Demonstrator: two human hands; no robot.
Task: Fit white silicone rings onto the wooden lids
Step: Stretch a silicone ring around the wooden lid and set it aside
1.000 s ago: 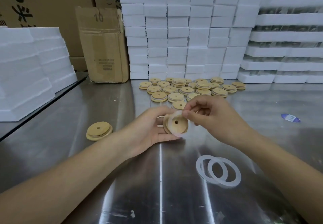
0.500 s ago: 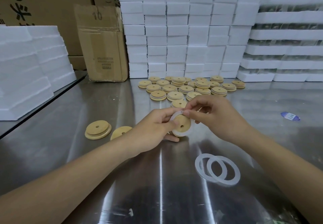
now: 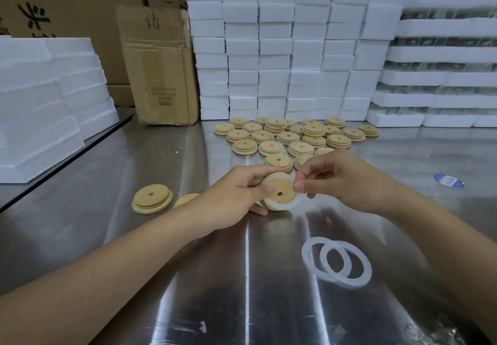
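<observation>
I see my left hand [image 3: 236, 194] gripping a wooden lid [image 3: 279, 192] by its rim, just above the steel table [image 3: 107, 223] at the centre of view; the lid is tilted on edge, its holed face toward me; my right hand [image 3: 341, 180] comes in from three o'clock, thumb and forefinger pinching a white silicone ring [image 3: 291, 203] against the lid's right edge; the ring hugs the lower and right part of the lid, though how far round it sits I cannot tell; two spare rings [image 3: 337, 261] lie overlapping on the table at five o'clock; a bare lid [image 3: 152, 199] rests flat at nine o'clock, with another lid [image 3: 185, 200] just beside it, half hidden by my left forearm; a pile of lids [image 3: 293, 136] spreads at twelve o'clock before stacked white foam blocks [image 3: 274, 48]; a cardboard box [image 3: 158, 67] stands at eleven o'clock; a small blue label [image 3: 448, 181] lies at three o'clock.
</observation>
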